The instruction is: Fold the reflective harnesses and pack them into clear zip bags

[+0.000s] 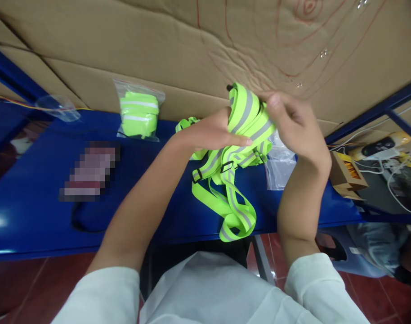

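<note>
A neon yellow-green reflective strap with grey stripes is folded into a bundle between my hands. My left hand grips its left side, thumb across the front. My right hand closes on its upper right edge; some of those fingers are hidden behind the bundle. Looser straps with black buckles hang and pile below, and one loop lies at the table's front edge. Behind my right wrist are clear plastic bags. A clear zip bag holding a folded neon strap leans at the back left.
The blue table meets a cardboard wall at the back. A pixelated flat object lies left, near a clear plastic cup. At right stand an open cardboard box and white cables. Another person's clothing shows lower right.
</note>
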The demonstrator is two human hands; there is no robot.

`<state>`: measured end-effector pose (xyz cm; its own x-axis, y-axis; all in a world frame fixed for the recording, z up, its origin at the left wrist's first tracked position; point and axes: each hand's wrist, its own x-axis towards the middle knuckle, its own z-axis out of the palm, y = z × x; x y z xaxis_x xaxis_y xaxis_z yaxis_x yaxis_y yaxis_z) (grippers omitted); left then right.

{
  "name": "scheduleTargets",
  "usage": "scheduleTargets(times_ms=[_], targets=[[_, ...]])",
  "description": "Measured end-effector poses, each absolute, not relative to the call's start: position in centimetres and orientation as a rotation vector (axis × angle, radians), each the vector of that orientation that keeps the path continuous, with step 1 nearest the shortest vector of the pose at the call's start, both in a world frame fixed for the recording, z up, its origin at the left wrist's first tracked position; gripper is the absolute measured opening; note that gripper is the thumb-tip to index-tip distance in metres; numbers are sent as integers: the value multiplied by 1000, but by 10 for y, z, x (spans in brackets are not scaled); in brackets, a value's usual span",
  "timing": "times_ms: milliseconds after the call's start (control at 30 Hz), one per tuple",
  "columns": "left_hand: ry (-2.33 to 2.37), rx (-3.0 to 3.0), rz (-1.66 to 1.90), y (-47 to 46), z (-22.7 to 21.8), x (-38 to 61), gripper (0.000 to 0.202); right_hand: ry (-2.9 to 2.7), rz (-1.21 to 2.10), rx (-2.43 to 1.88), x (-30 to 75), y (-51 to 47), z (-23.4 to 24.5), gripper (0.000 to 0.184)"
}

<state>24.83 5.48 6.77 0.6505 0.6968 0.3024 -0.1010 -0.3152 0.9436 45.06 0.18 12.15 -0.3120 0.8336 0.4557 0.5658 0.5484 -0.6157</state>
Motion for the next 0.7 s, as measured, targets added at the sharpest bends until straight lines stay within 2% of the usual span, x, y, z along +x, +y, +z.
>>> scheduleTargets(times_ms=[133, 233, 300, 367, 433, 567, 700], targets=[[517, 1851, 792, 51, 73, 244, 43, -2161, 484, -1101, 442, -9, 126, 52], [541, 1781, 802, 47, 73, 248, 42, -2151, 506, -1113, 439, -9, 126, 41], [486, 1602, 833, 44, 70, 255, 40, -2129, 387, -1160, 440, -8, 127, 34], [404, 1447, 828, 42, 66, 262, 39, -2083, 210, -1188, 442, -7, 129, 34], [360, 1404, 758, 42, 64, 268, 37, -2014, 134, -1205, 446, -8, 130, 43], [385, 1498, 573, 42, 65, 265, 35, -1855, 300, -1294, 452, -9, 129, 56], [477, 1595, 556, 43, 67, 255, 37, -1723, 552, -1276, 454, -6, 124, 57]])
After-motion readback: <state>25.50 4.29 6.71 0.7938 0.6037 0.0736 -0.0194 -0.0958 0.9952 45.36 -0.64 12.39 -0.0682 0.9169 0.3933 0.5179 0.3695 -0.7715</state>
